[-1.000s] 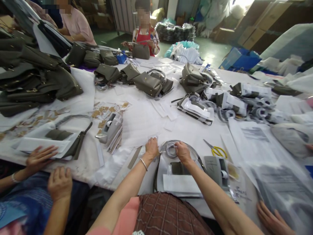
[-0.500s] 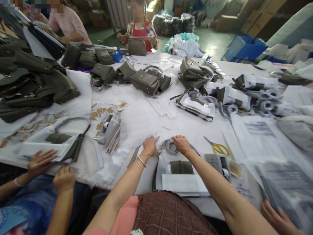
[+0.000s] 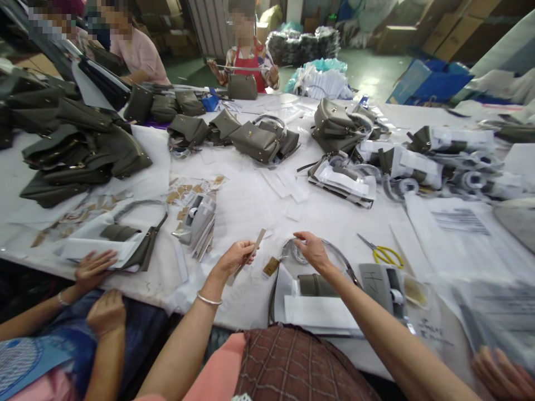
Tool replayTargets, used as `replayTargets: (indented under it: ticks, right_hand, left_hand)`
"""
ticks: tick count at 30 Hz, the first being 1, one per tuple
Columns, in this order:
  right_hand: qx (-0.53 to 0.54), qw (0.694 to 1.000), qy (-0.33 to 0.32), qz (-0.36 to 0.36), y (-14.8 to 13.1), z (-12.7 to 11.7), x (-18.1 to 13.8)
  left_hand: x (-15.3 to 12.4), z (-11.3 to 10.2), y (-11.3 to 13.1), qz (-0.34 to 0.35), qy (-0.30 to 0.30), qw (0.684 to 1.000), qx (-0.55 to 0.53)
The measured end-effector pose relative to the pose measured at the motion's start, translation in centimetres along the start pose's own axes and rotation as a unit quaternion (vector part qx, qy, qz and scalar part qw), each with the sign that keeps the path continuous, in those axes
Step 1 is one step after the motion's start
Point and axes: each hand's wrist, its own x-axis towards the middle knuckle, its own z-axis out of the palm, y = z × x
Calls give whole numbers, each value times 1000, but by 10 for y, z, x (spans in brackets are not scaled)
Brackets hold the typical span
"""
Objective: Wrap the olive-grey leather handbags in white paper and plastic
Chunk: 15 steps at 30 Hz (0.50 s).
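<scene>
Pinching a narrow strip (image 3: pixel 259 240) in our left hand (image 3: pixel 234 259), we have a brown tag (image 3: pixel 271 266) loose to its right. The bag (image 3: pixel 318 285), already part-papered, lies nearer us than our right hand (image 3: pixel 314 253), bent at the wrapped coil (image 3: pixel 294 254), grip unclear.

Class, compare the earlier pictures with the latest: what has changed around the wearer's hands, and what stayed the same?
The left hand has moved left, away from the coiled wrap, and has taken hold of a narrow tan strip. A brown tag now lies uncovered near the bag's edge. The right hand remains at the coil; the scissors and tape dispenser stay put.
</scene>
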Motion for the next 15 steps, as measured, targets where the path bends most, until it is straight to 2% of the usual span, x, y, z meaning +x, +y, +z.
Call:
replayTargets:
  ticks: [1,3,6,9,11,14,15]
  right_hand:
    - [96,994,-36,24,-11,3,-5]
    - [259,958,-113,46,-34,8,-15]
    - [370,917,-146,28,-65,13,-29]
    - [381,917,-114,31,-82,16,-36]
    - [359,929,-88,31,-84,16,-38]
    - [247,967,-56,-17,-84,14,-41]
    - [190,979,-51,-47,-84,13,-42]
  left_hand:
    - [-4,4,1,1,-25,998,-66]
    - [-10,15,1,-3,-67,988,-136]
    - [-15,37,-2,7,-95,984,-153]
    - [-17,56,-4,44,-80,987,-131]
    - [-18,61,-2,87,-31,992,-85]
    - [-21,58,7,134,74,988,14]
    - [-23,56,11,135,92,986,35]
